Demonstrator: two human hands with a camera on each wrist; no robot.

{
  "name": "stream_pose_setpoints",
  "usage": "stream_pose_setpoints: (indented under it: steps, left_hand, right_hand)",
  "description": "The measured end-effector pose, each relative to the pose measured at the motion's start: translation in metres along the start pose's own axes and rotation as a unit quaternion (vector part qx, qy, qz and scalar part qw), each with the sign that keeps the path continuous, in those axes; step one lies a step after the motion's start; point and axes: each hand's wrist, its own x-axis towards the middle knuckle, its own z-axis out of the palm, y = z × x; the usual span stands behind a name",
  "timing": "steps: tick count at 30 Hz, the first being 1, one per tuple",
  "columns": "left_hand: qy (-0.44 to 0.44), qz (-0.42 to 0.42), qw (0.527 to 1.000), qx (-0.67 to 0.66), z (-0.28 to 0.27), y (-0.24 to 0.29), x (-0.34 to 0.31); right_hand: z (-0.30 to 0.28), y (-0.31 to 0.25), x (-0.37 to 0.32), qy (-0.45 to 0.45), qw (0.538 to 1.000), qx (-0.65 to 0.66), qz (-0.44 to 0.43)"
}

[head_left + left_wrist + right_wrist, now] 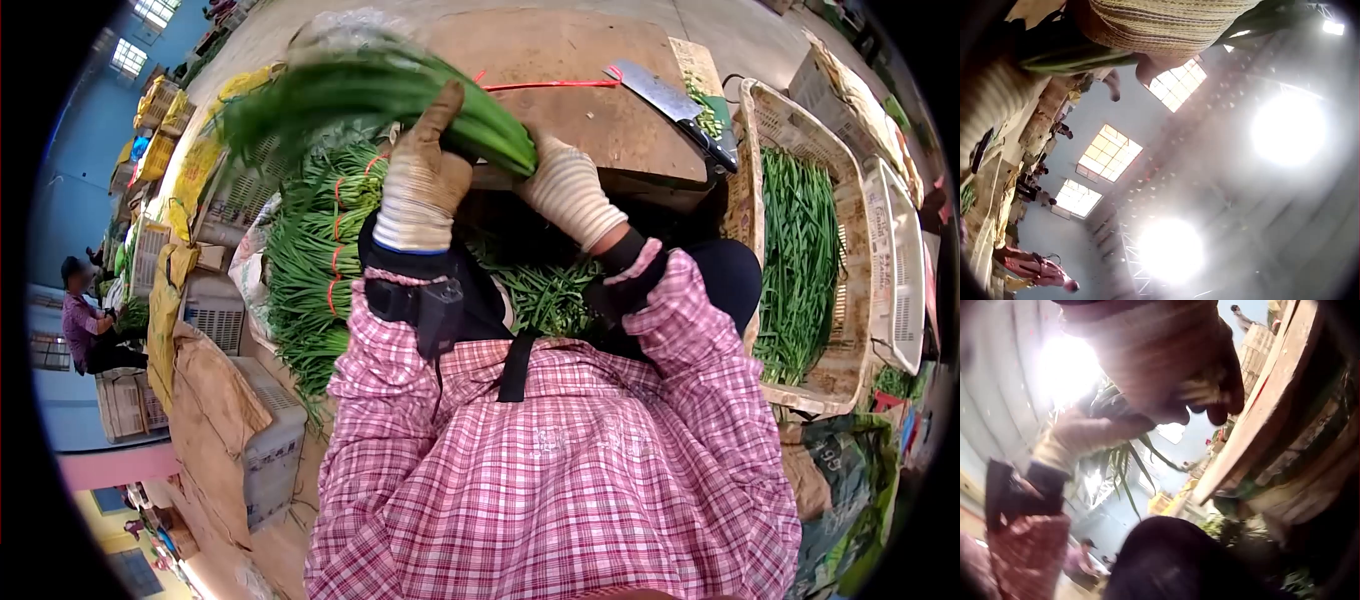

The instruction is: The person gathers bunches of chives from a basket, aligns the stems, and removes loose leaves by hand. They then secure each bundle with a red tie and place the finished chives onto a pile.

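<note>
A bunch of long green leafy stalks (400, 98) lies across both gloved hands in the head view, its leaf end blurred at the left. My left hand (425, 180) grips the bunch near its middle, thumb over the top. At the pale stem ends, my right hand (572, 192) has its fingers around the bunch. A red tie (550, 84) lies on the wooden board (590, 130) beyond, beside a cleaver (660, 100). The left wrist view shows my left glove (1166, 25) at the top; in the right wrist view, my right hand (1154, 356) has curled fingers.
Red-tied green bundles (335, 235) are stacked left of the lap. At the right stands a crate (855, 340) of loose stalks (800, 260). Chopped bits (705, 115) lie beside the cleaver. A person (85, 320) sits at the far left.
</note>
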Motion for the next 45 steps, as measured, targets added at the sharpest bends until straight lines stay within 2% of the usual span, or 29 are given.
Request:
stream_pose_setpoints:
  steps: [1,2,3,4,5,6,7,8,10,12,13,14,16,17,18,20,22,24,26,27,28,29,30,32,35,38,40,43,45]
  left_hand:
    - [-0.056,-0.043,0.997,-0.035,-0.007,0.012,0.006]
    - [-0.111,-0.085,0.988,-0.071,0.003,0.028,0.004]
    - [-0.066,-0.110,0.985,-0.119,0.012,0.040,-0.005]
    - [-0.061,-0.065,0.993,-0.083,0.023,0.048,-0.018]
    - [0.009,-0.023,0.997,-0.079,0.022,0.045,-0.027]
    - [0.080,0.018,0.994,-0.077,0.014,0.034,-0.032]
    - [0.071,0.039,0.989,-0.121,-0.008,0.007,-0.033]
    - [-0.025,-0.055,0.975,-0.214,-0.033,-0.018,-0.031]
    - [-0.121,-0.159,0.944,-0.264,-0.003,-0.048,-0.048]
    - [-0.268,-0.175,0.913,-0.251,0.027,-0.069,-0.056]
    - [-0.325,-0.116,0.909,-0.235,0.040,-0.074,-0.052]
    - [-0.323,-0.120,0.908,-0.240,0.045,-0.080,-0.047]
    - [-0.214,-0.095,0.971,-0.050,0.053,-0.091,-0.040]
    - [-0.297,-0.147,0.888,-0.319,0.076,-0.075,-0.037]
    - [-0.295,-0.150,0.887,-0.322,0.081,-0.071,-0.037]
    - [-0.221,-0.140,0.942,-0.211,0.085,-0.070,-0.038]
    - [-0.221,-0.145,0.934,-0.239,0.079,-0.077,-0.033]
    - [-0.203,-0.151,0.939,-0.234,0.069,-0.081,-0.027]
    - [-0.204,-0.169,0.927,-0.265,0.064,-0.088,-0.023]
    - [-0.185,-0.188,0.926,-0.269,0.061,-0.091,-0.024]
    - [-0.168,-0.206,0.925,-0.273,0.061,-0.091,-0.026]
    - [-0.167,-0.207,0.924,-0.273,0.061,-0.096,-0.028]
    - [-0.129,-0.200,0.931,-0.278,0.060,-0.103,-0.029]
    - [-0.087,-0.189,0.936,-0.282,0.059,-0.103,-0.031]
    - [-0.104,-0.191,0.935,-0.280,0.055,-0.102,-0.029]
    - [-0.080,-0.186,0.944,-0.260,0.058,-0.098,-0.031]
    - [-0.067,-0.186,0.937,-0.287,0.064,-0.098,-0.030]
    - [-0.052,-0.184,0.937,-0.294,0.059,-0.090,-0.028]
    - [-0.063,-0.177,0.941,-0.282,0.055,-0.083,-0.027]
  right_hand:
    - [0.007,0.014,0.006,0.052,0.990,0.098,-0.086]
    - [-0.029,-0.009,0.005,-0.146,0.951,0.270,0.045]
    - [-0.039,-0.006,0.005,-0.196,0.915,0.348,0.047]
    - [-0.049,0.003,0.006,-0.243,0.872,0.423,0.049]
    - [-0.052,0.010,0.007,-0.265,0.840,0.472,0.049]
    - [-0.056,0.015,0.004,-0.261,0.842,0.469,0.048]
    - [-0.060,0.019,0.000,-0.271,0.786,0.551,0.075]
    - [-0.063,0.025,-0.004,-0.277,0.721,0.627,0.103]
    - [-0.065,0.036,-0.011,-0.289,0.717,0.625,0.112]
    - [-0.068,0.035,-0.025,-0.280,0.680,0.660,0.153]
    - [-0.066,0.036,-0.031,-0.273,0.670,0.666,0.182]
    - [-0.066,0.037,-0.036,-0.271,0.670,0.665,0.188]
    - [-0.066,0.036,-0.049,-0.312,0.588,0.709,0.230]
    - [-0.063,0.034,-0.051,-0.325,0.592,0.702,0.225]
    - [-0.058,0.041,-0.051,-0.348,0.582,0.707,0.199]
    - [-0.063,0.037,-0.054,-0.327,0.655,0.649,0.206]
    - [-0.084,0.036,-0.059,-0.350,0.755,0.523,0.184]
    - [-0.093,0.050,-0.061,-0.217,0.912,0.287,0.198]
    - [-0.088,0.055,-0.056,0.002,0.980,0.163,0.113]
    - [-0.082,0.055,-0.051,0.038,0.983,0.181,0.014]
    - [-0.082,0.028,-0.047,0.058,0.980,0.187,0.045]
    - [-0.073,0.017,-0.041,0.058,0.990,0.129,0.022]
    - [-0.068,0.013,-0.035,0.057,0.996,0.071,-0.004]
    - [-0.054,0.023,-0.029,0.043,0.996,0.076,-0.006]
    - [-0.054,0.032,-0.035,0.024,0.928,0.346,0.132]
    - [-0.050,0.032,-0.044,0.065,0.906,0.406,0.105]
    - [-0.053,0.028,-0.053,0.088,0.922,0.372,0.058]
    - [-0.071,0.021,-0.073,0.041,0.941,0.334,0.030]
    - [-0.100,0.018,-0.086,-0.093,0.908,0.409,0.014]
